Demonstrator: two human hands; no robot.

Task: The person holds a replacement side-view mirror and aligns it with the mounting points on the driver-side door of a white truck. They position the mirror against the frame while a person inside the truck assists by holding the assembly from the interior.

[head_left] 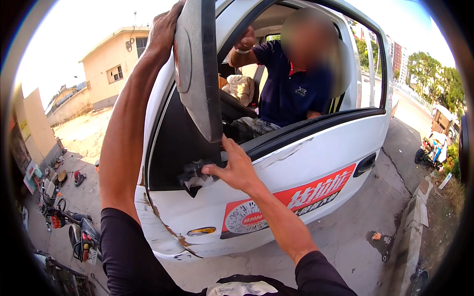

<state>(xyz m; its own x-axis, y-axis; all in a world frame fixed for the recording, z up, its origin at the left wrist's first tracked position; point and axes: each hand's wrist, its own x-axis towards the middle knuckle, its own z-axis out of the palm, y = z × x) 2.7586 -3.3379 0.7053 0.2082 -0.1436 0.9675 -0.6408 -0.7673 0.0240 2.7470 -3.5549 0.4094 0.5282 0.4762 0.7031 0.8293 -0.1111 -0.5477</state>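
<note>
A large grey-black side mirror (200,74) stands at the front corner of a white vehicle's door (321,148). My left hand (165,32) is raised to the mirror's outer edge and grips it near the top; some fingertips are hidden behind it. Below the mirror, my right hand (234,167) has its thumb and fingers spread. Its fingers reach up to the mirror's lower end, and its thumb points to a torn, crumpled dark piece (195,172) on the black triangular panel (170,143).
Inside the open window a person (291,84) in a dark shirt sits with one hand raised. The white front corner (158,227) is cracked and scraped around an orange side lamp (201,231). A motorcycle (84,234) stands at left, a concrete curb (412,222) at right.
</note>
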